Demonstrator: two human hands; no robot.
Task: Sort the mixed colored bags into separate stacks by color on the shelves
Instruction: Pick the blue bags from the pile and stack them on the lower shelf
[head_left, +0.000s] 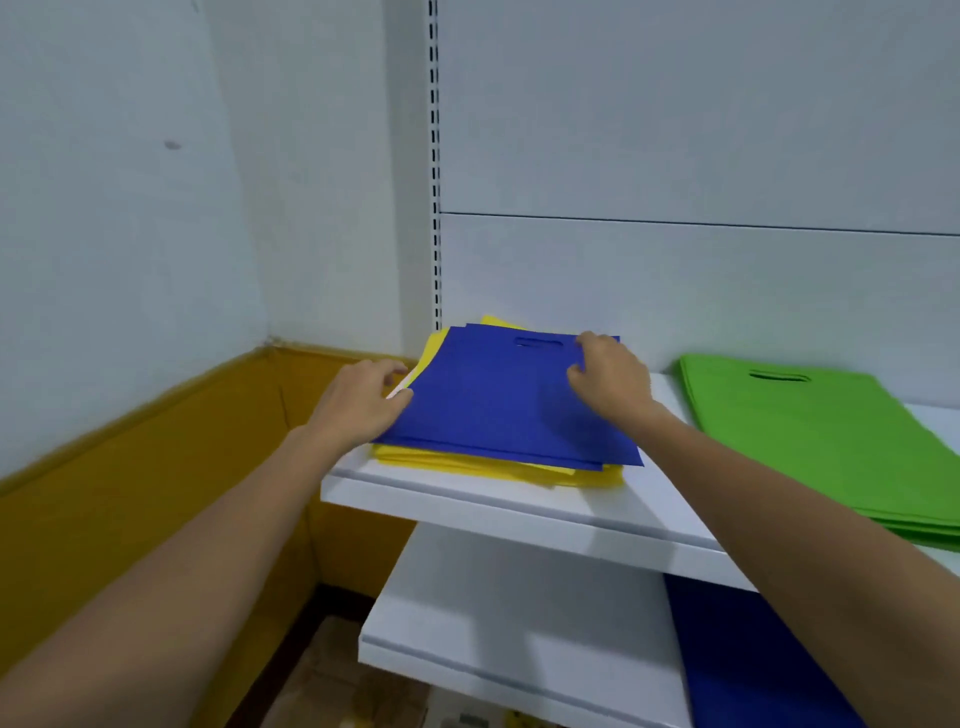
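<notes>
Upper shelf (467, 499), left end: a few blue bags (493, 405) lie flat on top of the yellow bags (467, 464). The yellow shows along the front edge and at the far left corner. The blue ones are slightly skewed against the yellow stack, with the handle slot (537, 342) at the far side.

Left hand (358, 400): fingers curled, pinching the left edge of the blue bags, thumb on top at the edge.
Right hand (608, 379): fingers curled over the far right corner of the blue bags just beside the slot, thumb pressed on the top sheet. It grips them.

Green bags (810, 431) are on the same shelf, to the right, apart from the blue/yellow pile, stacked flat with the slot at the far side.

Lower shelf (493, 623): another blue stack (753, 660) at its right, partly hidden under the upper shelf.

A slotted upright (435, 156) runs up the back. An ochre wall panel (156, 467) is on the left, with cardboard (332, 675) on the floor below.
</notes>
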